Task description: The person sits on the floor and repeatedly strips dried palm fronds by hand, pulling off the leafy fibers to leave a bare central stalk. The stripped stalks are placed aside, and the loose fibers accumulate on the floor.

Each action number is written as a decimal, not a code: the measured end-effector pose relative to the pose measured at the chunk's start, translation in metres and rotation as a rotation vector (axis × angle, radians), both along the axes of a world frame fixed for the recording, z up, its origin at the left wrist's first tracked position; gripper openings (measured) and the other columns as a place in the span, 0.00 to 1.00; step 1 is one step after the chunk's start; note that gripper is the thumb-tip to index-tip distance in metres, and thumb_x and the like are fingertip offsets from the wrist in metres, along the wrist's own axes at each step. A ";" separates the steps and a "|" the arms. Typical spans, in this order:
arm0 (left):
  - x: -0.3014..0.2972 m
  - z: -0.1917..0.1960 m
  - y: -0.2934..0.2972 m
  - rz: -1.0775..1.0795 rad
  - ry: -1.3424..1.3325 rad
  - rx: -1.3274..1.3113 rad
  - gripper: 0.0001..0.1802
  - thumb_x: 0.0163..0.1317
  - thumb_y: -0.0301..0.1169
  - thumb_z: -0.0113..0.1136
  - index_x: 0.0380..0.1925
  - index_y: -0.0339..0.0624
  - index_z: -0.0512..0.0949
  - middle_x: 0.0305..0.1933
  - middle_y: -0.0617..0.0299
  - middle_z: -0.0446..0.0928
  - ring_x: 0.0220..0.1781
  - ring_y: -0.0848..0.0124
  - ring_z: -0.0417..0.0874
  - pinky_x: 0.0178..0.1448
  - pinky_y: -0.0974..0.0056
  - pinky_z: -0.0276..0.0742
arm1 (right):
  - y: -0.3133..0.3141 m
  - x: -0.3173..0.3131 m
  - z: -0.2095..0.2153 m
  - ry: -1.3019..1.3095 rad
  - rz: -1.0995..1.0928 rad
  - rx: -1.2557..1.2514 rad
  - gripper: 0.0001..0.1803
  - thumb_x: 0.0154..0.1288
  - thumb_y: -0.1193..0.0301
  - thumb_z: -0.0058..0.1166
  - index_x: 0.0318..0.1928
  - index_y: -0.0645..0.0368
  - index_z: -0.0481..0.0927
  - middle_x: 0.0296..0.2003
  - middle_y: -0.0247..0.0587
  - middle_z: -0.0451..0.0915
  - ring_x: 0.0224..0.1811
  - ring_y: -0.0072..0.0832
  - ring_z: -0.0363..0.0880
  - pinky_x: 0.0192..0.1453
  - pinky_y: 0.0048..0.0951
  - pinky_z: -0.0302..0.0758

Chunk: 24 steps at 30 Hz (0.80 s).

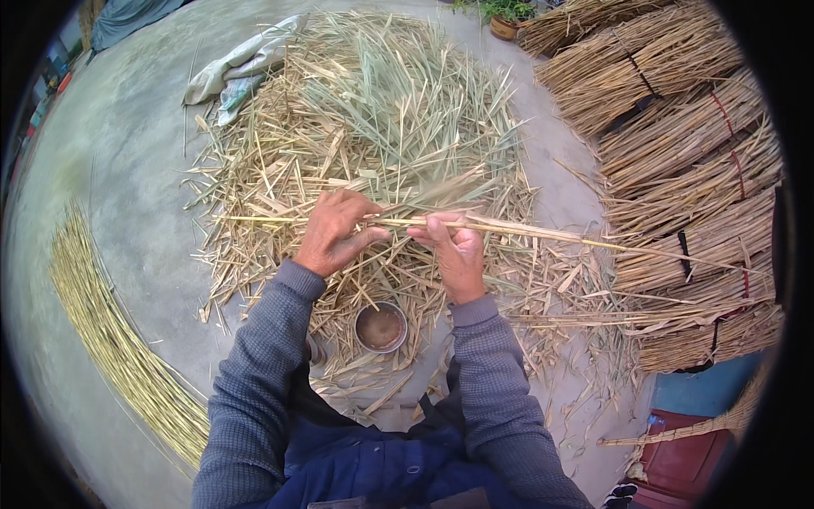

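A long, thin yellow reed stalk lies crosswise in front of me, its far part reaching right toward the bundles. My right hand pinches it between thumb and fingers. To the left, my left hand is curled over the same stalk, thumb pointing toward the right hand; a short end sticks out past it. Blurred leaf strips show just above the hands. Beneath them spreads a big heap of dry and green leaf husks. A round metal bowl with murky brownish contents stands below, between my forearms.
Tied reed bundles are stacked along the right. A row of peeled yellow-green stalks lies on the concrete floor at left. A pale woven sack touches the heap's far left. A potted plant stands far back; a red stool-like object is lower right.
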<state>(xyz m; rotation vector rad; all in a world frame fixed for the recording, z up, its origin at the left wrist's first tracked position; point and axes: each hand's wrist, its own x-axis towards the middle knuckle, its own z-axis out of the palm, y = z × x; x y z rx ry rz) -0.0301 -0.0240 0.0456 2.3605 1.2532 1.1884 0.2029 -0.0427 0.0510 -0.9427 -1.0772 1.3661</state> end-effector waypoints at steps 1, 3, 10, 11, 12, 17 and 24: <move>0.007 -0.002 0.001 -0.019 0.033 0.004 0.13 0.56 0.39 0.74 0.34 0.44 0.84 0.38 0.63 0.84 0.45 0.64 0.82 0.49 0.59 0.69 | 0.000 0.001 -0.001 -0.031 -0.005 -0.026 0.17 0.76 0.62 0.58 0.50 0.66 0.77 0.42 0.49 0.86 0.42 0.33 0.88 0.51 0.31 0.86; 0.001 -0.009 0.004 0.021 0.076 -0.019 0.10 0.55 0.37 0.74 0.30 0.46 0.83 0.33 0.65 0.84 0.43 0.65 0.81 0.46 0.58 0.68 | 0.001 0.006 -0.002 -0.021 0.020 -0.072 0.19 0.76 0.61 0.57 0.52 0.67 0.77 0.41 0.48 0.86 0.42 0.32 0.88 0.50 0.30 0.86; -0.090 -0.024 0.013 0.318 0.425 -0.355 0.11 0.53 0.38 0.74 0.30 0.47 0.82 0.31 0.64 0.83 0.42 0.62 0.81 0.52 0.55 0.66 | 0.007 0.074 0.028 -0.092 -0.357 -0.187 0.15 0.76 0.60 0.57 0.46 0.61 0.76 0.36 0.43 0.85 0.37 0.29 0.88 0.45 0.27 0.86; -0.087 -0.022 0.011 0.293 0.437 -0.376 0.12 0.53 0.39 0.74 0.31 0.47 0.82 0.32 0.63 0.83 0.43 0.62 0.81 0.52 0.55 0.66 | 0.006 0.072 0.027 -0.068 -0.308 -0.174 0.15 0.75 0.61 0.58 0.46 0.61 0.76 0.36 0.43 0.85 0.37 0.29 0.88 0.45 0.27 0.86; -0.083 -0.018 0.007 0.307 0.485 -0.446 0.13 0.53 0.40 0.74 0.32 0.47 0.82 0.33 0.63 0.83 0.43 0.62 0.80 0.53 0.55 0.65 | 0.006 0.068 0.026 -0.058 -0.284 -0.172 0.14 0.75 0.61 0.58 0.46 0.60 0.76 0.36 0.42 0.85 0.37 0.29 0.88 0.45 0.26 0.86; -0.006 -0.014 0.005 -0.075 0.006 -0.231 0.17 0.56 0.42 0.74 0.38 0.43 0.86 0.35 0.57 0.84 0.42 0.58 0.81 0.51 0.56 0.73 | -0.001 0.033 0.014 -0.010 -0.172 -0.117 0.19 0.75 0.60 0.59 0.47 0.66 0.75 0.39 0.49 0.84 0.39 0.33 0.88 0.46 0.31 0.86; 0.010 -0.008 0.006 -0.008 -0.406 -0.731 0.09 0.61 0.31 0.73 0.35 0.38 0.85 0.34 0.61 0.86 0.34 0.75 0.84 0.39 0.66 0.81 | -0.002 0.030 0.017 -0.057 -0.208 -0.179 0.19 0.75 0.60 0.59 0.48 0.67 0.74 0.37 0.51 0.85 0.36 0.32 0.89 0.41 0.28 0.86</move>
